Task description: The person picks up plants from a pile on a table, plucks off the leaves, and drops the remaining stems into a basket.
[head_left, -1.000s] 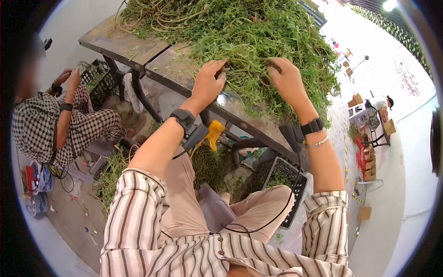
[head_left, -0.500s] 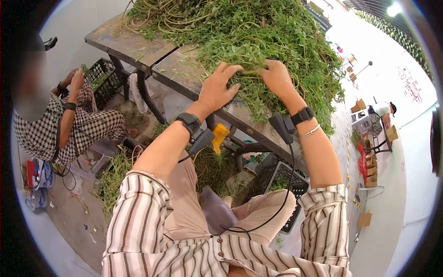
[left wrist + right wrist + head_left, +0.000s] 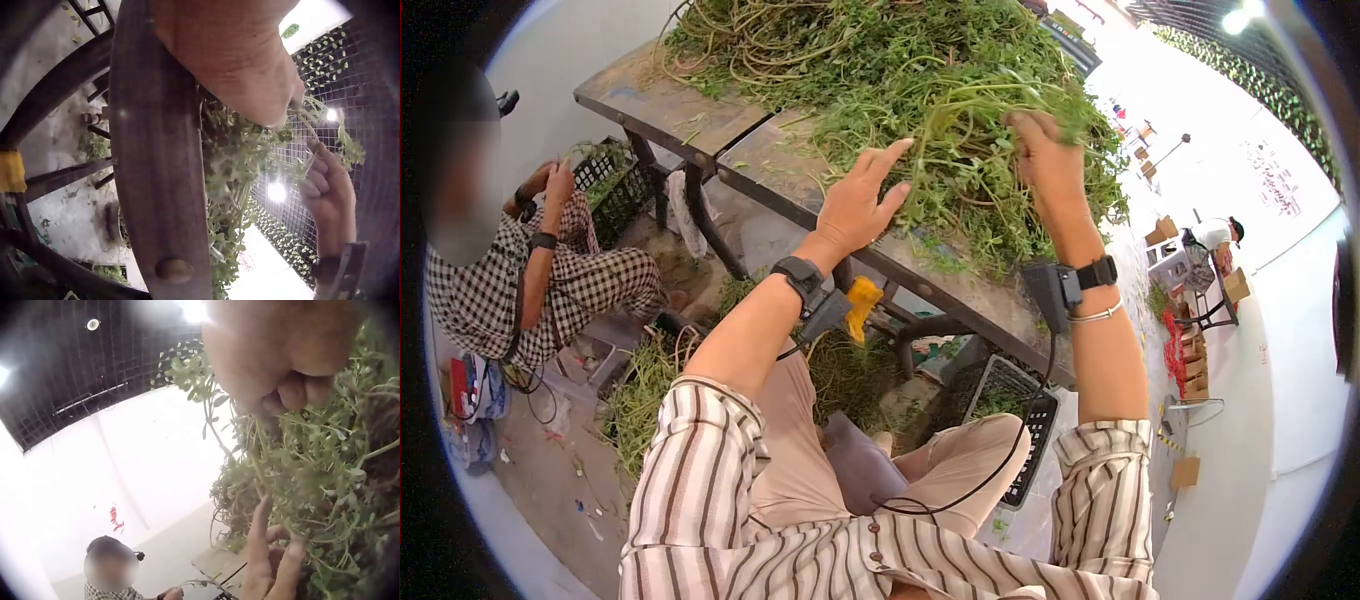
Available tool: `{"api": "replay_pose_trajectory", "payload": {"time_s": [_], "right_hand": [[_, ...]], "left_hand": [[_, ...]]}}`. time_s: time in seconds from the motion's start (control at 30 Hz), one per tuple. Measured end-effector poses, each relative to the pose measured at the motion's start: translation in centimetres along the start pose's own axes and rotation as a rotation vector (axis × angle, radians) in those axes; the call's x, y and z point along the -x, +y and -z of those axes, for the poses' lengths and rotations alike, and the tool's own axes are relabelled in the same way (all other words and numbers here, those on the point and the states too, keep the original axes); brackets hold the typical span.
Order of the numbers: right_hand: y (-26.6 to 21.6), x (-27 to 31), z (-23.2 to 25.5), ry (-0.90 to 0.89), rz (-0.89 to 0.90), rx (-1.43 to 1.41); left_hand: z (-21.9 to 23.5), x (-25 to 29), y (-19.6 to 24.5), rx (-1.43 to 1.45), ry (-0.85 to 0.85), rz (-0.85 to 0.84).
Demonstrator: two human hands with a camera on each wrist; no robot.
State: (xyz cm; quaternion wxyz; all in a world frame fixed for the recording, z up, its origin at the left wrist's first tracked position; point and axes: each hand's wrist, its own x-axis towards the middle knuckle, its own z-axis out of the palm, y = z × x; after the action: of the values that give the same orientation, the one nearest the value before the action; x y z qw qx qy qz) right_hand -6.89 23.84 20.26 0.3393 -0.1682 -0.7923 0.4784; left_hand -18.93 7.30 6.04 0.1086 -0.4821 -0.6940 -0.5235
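Observation:
A large heap of green leafy stems (image 3: 880, 60) covers the table. The right hand (image 3: 1052, 165) pinches a few stems (image 3: 975, 98) above the heap's near side; their leafy tips blur beside its knuckles. In the left wrist view the right hand (image 3: 330, 194) holds a thin stem between thumb and fingers. The left hand (image 3: 860, 203), over the table's front edge, has thumb and forefinger spread apart, with no stems visibly gripped in the head view. In the right wrist view the left hand's fingers (image 3: 257, 544) point at the stems.
The table's front edge (image 3: 800, 210) runs below the hands. Under it are a black crate (image 3: 1045, 430) and a yellow cloth (image 3: 861, 305). A person in checkered clothes (image 3: 490, 290) sits at left by another crate (image 3: 605, 205). Another person (image 3: 1218, 232) is far right.
The right hand has moved right and away from the left hand, with stems trailing from it. The left hand's fingers have spread, and it has shifted slightly left since half a second ago.

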Motion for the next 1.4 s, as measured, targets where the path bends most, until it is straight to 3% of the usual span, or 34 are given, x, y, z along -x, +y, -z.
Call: {"api": "replay_pose_trajectory", "payload": {"time_s": [0.03,0.13,0.47,0.53,0.57,0.63,0.73,0.93,1.17,1.27,1.4], "right_hand": [[-0.3,0.3,0.3,0.021,-0.034,-0.169],[-1.6,1.1,1.9,0.071,-0.080,-0.235],[-2.6,2.4,6.8,0.212,0.045,-0.229],[-1.7,3.2,6.8,0.197,-0.041,0.109],[0.9,3.2,6.9,0.120,0.125,0.341],[1.9,4.4,5.1,0.092,-0.126,0.228],[2.4,5.4,4.3,0.024,-0.227,0.057],[2.4,5.8,4.5,0.017,-0.174,0.188],[2.0,6.8,4.3,0.021,-0.149,0.363],[3.4,6.1,5.3,0.126,-0.016,0.398],[2.2,6.4,7.2,0.099,-0.034,0.408]], "left_hand": [[-0.1,0.0,-0.2,0.002,-0.001,-0.003],[-0.4,0.0,-0.4,0.022,0.037,-0.023],[-0.5,0.0,-1.0,-0.015,0.012,0.032],[-0.5,0.0,-1.1,-0.035,0.004,0.040],[-0.4,0.0,-1.1,-0.058,0.006,0.035],[-0.5,-0.2,-0.9,-0.118,0.031,0.015],[-0.5,-0.4,-1.1,-0.173,0.050,-0.042],[-1.0,-0.8,0.8,-0.064,0.157,-0.126],[-3.8,-3.2,4.0,0.186,0.084,-0.137],[-4.4,-3.1,3.0,0.260,0.073,-0.104],[-4.7,-1.7,2.0,0.265,0.064,-0.090]]}}
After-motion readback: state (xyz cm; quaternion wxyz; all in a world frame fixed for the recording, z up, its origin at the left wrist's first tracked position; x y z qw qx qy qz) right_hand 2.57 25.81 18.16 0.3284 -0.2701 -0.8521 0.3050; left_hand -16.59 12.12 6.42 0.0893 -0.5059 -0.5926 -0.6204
